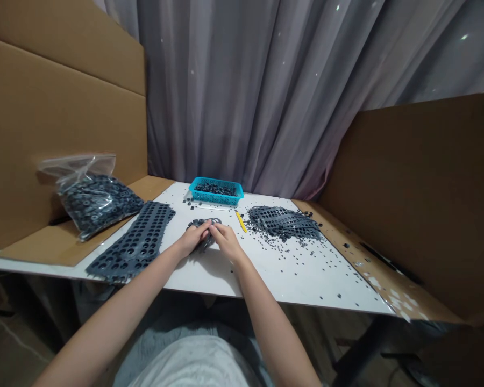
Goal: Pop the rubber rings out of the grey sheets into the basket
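Note:
My left hand (193, 237) and my right hand (226, 242) meet at the middle of the white table (242, 274). Both grip a small piece of dark grey perforated rubber (204, 222), which they partly hide. Left of my hands lies a long dark grey perforated sheet (131, 242). To the right sits a heap of similar punched sheets (284, 223), with several small dark bits (306, 269) scattered around and in front of it. A yellow pencil-like stick (241, 221) lies just beyond my right hand.
A turquoise plastic basket (215, 199) holding dark pieces stands at the table's far edge. A clear plastic bag of dark perforated pieces (92, 199) rests on cardboard at the left. Cardboard walls (411, 188) flank the table, with a grey curtain (242, 91) behind.

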The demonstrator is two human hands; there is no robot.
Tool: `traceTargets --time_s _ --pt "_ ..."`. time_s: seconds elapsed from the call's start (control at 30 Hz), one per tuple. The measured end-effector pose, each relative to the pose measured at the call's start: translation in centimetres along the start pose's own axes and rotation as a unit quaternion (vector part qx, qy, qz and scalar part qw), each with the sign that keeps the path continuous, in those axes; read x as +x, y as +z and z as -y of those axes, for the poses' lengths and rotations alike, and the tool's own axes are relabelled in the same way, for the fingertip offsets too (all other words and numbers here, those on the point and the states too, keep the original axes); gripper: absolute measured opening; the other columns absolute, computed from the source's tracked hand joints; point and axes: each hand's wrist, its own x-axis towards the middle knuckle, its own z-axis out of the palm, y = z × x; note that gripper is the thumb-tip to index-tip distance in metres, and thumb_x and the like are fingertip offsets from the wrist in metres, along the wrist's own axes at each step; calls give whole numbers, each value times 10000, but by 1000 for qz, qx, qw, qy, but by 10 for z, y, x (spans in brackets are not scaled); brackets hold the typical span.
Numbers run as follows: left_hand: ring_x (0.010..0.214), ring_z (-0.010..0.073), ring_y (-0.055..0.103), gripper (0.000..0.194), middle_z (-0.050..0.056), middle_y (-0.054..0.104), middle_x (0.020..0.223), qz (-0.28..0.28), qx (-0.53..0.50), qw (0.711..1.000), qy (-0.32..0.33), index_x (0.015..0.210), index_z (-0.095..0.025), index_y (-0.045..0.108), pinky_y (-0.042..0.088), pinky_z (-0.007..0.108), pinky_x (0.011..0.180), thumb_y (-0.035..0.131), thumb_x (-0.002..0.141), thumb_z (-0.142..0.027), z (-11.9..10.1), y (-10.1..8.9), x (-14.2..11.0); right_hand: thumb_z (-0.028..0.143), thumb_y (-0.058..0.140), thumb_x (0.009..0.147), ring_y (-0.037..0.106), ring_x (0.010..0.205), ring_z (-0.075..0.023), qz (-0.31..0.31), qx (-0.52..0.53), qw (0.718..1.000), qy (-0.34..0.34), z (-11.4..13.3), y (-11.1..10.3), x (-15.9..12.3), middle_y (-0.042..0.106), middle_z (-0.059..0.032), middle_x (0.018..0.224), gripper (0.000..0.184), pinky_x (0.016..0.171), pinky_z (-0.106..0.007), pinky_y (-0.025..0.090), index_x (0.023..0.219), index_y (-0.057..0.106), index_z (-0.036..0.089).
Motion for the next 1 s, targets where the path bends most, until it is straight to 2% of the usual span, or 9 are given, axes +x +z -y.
traceTargets --time_s 0.1,0.2,0.27,0.33,0.4,0.5,0.63,0.87,1.0 --pt "436 93 377 469 -45 362 414 24 -60 998 -7 423 -189 388 388 256 515 677 719 -412 -6 2 -2 400 603 766 192 420 -69 -35 189 979 59 0 6 4 250 82 469 345 403 -195 182 564 407 199" --pt "468 99 430 405 -48 372 449 39 -118 992 -3 503 -185 417 458 273 600 581 814 -385 -16 0 -3 352 573 786 109 421 -64 -61 328 941 60 4 3 7 192 90 481 382 377 -186 142 556 305 205" --pt "505 107 475 373 -39 410 487 45 -152 987 5 553 -178 445 476 285 642 513 859 -381 -20 -2 -2 334 515 826 94 426 -70 -76 375 923 40 6 -2 9 180 85 495 387 372 -181 144 559 267 204" --pt "546 118 506 391 -22 456 527 38 -104 994 19 553 -174 447 470 285 642 498 855 -418 -18 -3 -1 347 467 857 99 427 -74 -89 368 925 22 6 -7 9 180 82 505 387 377 -182 159 567 254 205" --pt "538 120 488 446 -19 458 516 16 8 999 35 500 -179 424 438 269 604 535 805 -484 -12 -3 1 387 442 869 123 425 -77 -115 286 951 5 4 -9 9 189 81 506 378 391 -191 172 580 275 208" --pt "491 112 413 474 -32 434 468 -8 117 992 50 456 -183 432 370 258 559 610 718 -535 0 -5 3 405 466 859 269 466 -92 -137 18 989 -52 0 -7 4 297 61 522 337 455 -213 243 608 366 204" --pt "489 122 388 510 -23 453 463 -6 175 983 58 460 -184 467 322 268 556 546 724 -614 9 -9 4 346 409 899 443 606 -128 -61 -260 957 -115 -1 -2 -3 483 15 621 278 595 -245 325 667 443 197" --pt "503 151 419 614 1 456 456 2 238 968 75 433 -195 460 311 277 564 312 825 -644 18 -16 12 389 419 888 506 667 -170 -53 -406 909 -74 3 1 -6 579 -32 724 236 621 -262 345 769 486 196" --pt "453 150 393 591 0 444 404 12 263 962 79 390 -197 460 276 281 532 375 843 -567 13 -16 6 366 458 864 505 619 -159 -42 -378 924 -46 0 -1 -5 590 -22 666 230 604 -256 350 719 510 195"
